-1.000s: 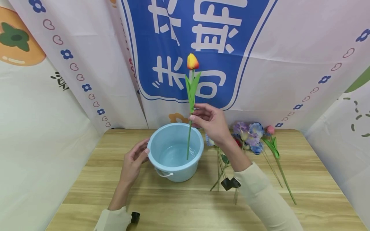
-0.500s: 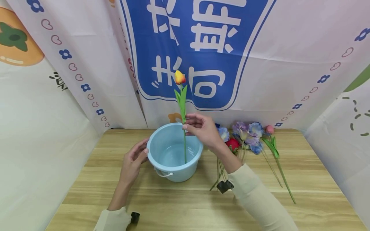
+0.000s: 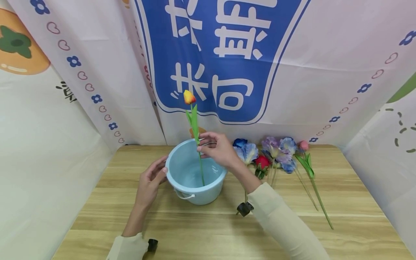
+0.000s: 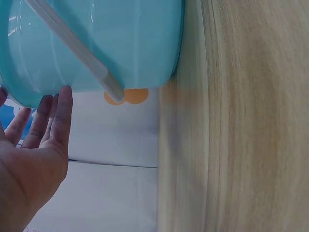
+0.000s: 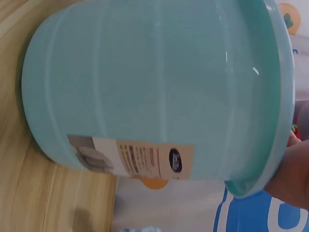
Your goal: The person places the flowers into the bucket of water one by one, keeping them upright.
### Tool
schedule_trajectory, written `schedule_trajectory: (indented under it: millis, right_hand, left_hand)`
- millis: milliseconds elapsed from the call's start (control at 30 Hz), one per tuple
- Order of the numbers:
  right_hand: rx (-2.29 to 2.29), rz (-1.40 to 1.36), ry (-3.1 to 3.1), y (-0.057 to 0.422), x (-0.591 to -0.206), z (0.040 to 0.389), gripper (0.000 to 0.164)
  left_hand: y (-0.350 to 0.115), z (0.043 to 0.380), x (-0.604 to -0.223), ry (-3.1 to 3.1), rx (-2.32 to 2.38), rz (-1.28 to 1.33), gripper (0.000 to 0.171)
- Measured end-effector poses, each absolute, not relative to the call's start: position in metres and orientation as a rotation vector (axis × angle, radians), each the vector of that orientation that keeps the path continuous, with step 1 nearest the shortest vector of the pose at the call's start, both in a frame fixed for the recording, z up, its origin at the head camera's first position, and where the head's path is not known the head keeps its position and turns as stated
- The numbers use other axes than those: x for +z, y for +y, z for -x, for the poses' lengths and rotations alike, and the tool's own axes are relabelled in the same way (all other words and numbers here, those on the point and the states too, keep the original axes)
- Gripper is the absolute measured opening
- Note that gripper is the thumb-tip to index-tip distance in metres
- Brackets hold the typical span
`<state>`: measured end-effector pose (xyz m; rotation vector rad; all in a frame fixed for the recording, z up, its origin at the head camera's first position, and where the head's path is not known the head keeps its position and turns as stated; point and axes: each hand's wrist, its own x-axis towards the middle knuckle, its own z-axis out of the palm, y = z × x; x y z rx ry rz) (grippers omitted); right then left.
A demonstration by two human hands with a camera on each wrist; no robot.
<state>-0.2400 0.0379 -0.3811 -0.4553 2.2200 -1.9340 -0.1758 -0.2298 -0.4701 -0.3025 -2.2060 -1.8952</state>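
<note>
A light blue bucket (image 3: 208, 194) stands upright on the wooden table, its white handle (image 3: 186, 196) hanging at the front. My left hand (image 3: 147, 185) rests against the bucket's left side with the thumb at the rim; the left wrist view shows fairly straight fingers (image 4: 60, 116) touching the wall. Above the bucket's opening, my right hand (image 3: 222, 151) pinches the stem of a yellow-red tulip (image 3: 194, 121) just below its leaves. The tulip leans slightly left, with its lower stem inside the bucket. In the right wrist view the bucket wall (image 5: 130, 72) hides most of that hand.
Right of the bucket lie a red rose (image 3: 261, 162), blue and purple flowers (image 3: 287, 153) and a pink tulip (image 3: 308, 166) on the table (image 3: 201, 231). A printed cloth (image 3: 302, 97) hangs behind the table.
My right hand has moved left and down with the tulip, bringing its stem lower into the bucket. More of the flowers at right now show. The left hand stays in place.
</note>
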Motion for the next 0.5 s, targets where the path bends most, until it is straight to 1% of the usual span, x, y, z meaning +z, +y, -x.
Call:
schedule_trajectory:
  millis: [233,500]
  right_hand:
    - [-1.851,0.431,2.217,0.022,-0.385,0.242,0.037]
    - [-1.822,0.366,2.252,0.019,-0.390,0.245,0.035]
  left_hand:
    - [-0.230,0.176,-0.470,-2.206,-1.900,0.283,0.043]
    - [-0.229,0.175,-0.471,-2.194,-1.909,0.288,0.043]
